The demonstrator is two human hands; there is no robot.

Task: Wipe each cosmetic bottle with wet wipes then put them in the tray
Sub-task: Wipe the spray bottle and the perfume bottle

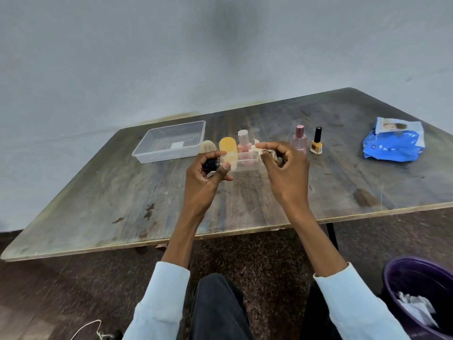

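The left hand (208,173) gripped a clear bottle (245,164) by its black cap, steadying it sideways right of the tray (147,153) while the right hand (284,165) pinched a wipe (261,149) against its base.

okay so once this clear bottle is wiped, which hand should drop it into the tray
Left, probably. The left hand already grips the clear bottle by its black cap, and the tray sits on that side. The right hand holds the wipe.
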